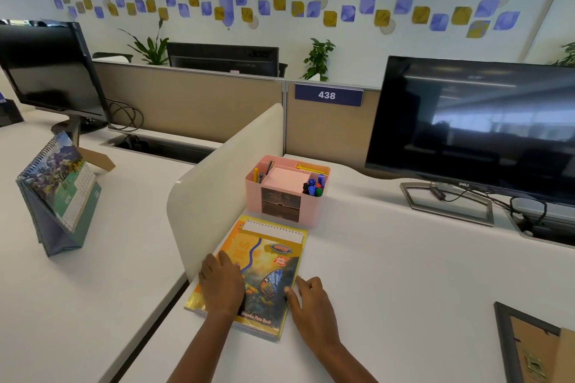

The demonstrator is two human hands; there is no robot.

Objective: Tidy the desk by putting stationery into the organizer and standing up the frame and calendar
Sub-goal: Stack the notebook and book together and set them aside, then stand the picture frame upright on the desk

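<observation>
The spiral notebook [258, 274] is being squared beside the pink organizer [287, 188]: left hand [222, 284] flat on it, right hand [311, 298] open at its edge, nothing gripped. The face-down frame [535, 342] probably needs standing next.

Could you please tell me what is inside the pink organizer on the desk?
The pink organizer holds pens in its left slot, a pink notepad in the middle, blue and green markers at right, and a yellow item at the back. Its two dark front drawers are closed, hiding their contents.

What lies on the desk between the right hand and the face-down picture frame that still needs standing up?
Nothing visible. Bare white desk separates the right hand, resting at the notebook's edge, from the frame at the lower right.
</observation>
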